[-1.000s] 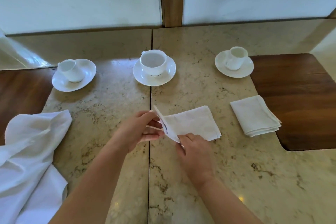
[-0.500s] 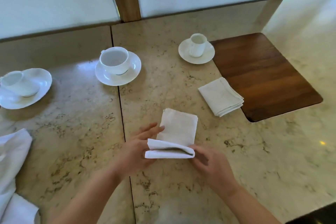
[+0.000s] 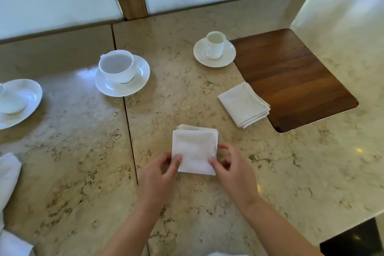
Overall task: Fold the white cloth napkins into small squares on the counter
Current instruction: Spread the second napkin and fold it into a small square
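A white napkin (image 3: 195,147) lies folded into a small square on the marble counter (image 3: 291,172). My left hand (image 3: 160,174) pinches its near left corner between thumb and fingers. My right hand (image 3: 230,166) holds its near right corner with thumb and fingertip, the other fingers spread. A second folded napkin (image 3: 243,104) rests farther right, partly over the edge of a wooden inlay (image 3: 291,77). Unfolded white cloths (image 3: 8,183) are bunched at the left edge.
Three white cups on saucers stand along the back: one at the far left (image 3: 18,102), one in the middle (image 3: 121,72), a smaller one (image 3: 215,49) beside the wooden inlay. A wall with a wooden post rises behind. The counter's edge drops off at the lower right.
The near half of the napkin has been folded away from me over the far half, making a small square. Both hands now hold its near corners. The view has shifted closer.
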